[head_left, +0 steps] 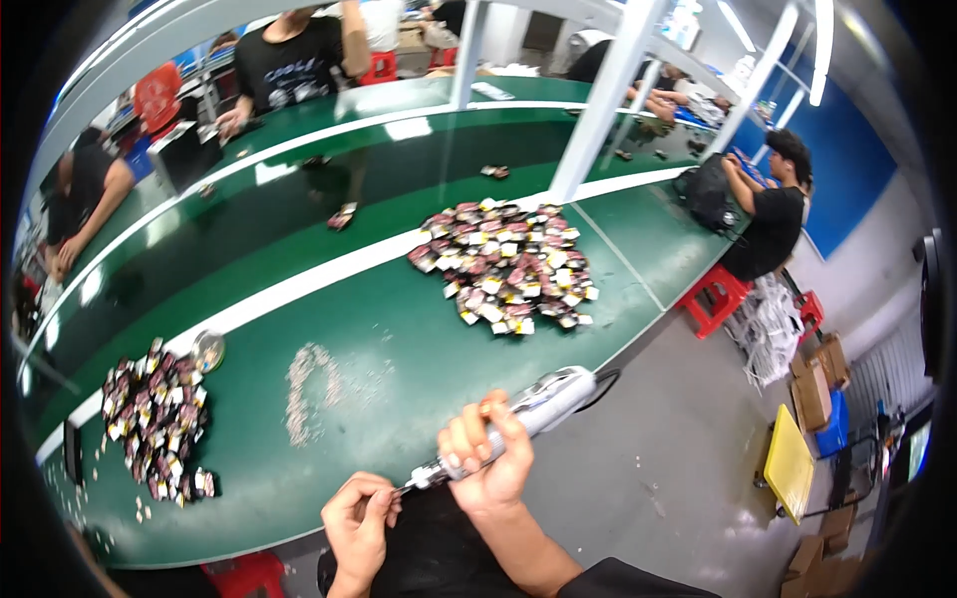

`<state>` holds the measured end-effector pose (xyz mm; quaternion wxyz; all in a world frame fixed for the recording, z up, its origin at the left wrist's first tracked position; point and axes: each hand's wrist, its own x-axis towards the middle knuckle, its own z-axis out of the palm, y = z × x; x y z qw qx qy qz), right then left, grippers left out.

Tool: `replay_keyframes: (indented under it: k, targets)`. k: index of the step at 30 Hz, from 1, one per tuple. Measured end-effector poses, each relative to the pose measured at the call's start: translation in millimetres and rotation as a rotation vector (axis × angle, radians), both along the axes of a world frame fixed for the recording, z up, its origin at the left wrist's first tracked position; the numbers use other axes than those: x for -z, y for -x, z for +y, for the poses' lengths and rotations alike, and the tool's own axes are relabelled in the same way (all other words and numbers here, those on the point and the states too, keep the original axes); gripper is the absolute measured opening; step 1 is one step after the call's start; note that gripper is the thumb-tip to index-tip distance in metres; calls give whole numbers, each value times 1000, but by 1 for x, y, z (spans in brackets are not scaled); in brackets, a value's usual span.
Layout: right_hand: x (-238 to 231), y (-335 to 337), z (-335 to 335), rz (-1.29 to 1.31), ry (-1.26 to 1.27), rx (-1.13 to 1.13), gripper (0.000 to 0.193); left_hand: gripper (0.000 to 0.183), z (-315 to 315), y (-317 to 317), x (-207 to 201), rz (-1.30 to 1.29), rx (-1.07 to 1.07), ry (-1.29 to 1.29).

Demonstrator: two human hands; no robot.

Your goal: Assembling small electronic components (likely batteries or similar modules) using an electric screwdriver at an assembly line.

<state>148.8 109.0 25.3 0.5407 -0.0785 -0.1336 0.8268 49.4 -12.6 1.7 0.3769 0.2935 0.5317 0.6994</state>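
Observation:
My right hand (488, 453) is wrapped round a grey electric screwdriver (553, 399), which slants down to the left. Its thin bit ends at the fingertips of my left hand (361, 523), just off the table's near edge. Those fingers are pinched together; whatever sits between them is hidden. Ahead on the green table (399, 399) lies a scatter of tiny pale parts (304, 394), probably screws. Beyond it a large pile of small dark parts with white and yellow bits (508, 264) is heaped up. A second pile of similar parts (155, 424) is at the left.
A small round clear dish (208, 351) stands by the left pile. Behind runs a dark green conveyor belt (289, 224) carrying a few parts. A white post (603, 110) rises beyond the large pile. Co-workers sit across and at the right, near a red stool (715, 299).

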Motion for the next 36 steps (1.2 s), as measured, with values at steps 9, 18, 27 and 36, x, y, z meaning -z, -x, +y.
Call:
replay_keyframes:
  k: [9,18,27,36]
  targets:
    - [6,0,7,-19,-27,56,16,18,4,2,3,-144,101,23]
    - [2,2,8,70,-111,27,14,20,5,8,8,-349,188,-55]
    - [4,-1,9,101,-91,11,16,24,8,9,10,-567,281,-56]
    - [0,-4,3,8,-250,69,19,17,3,-4,3,-135,48,30]
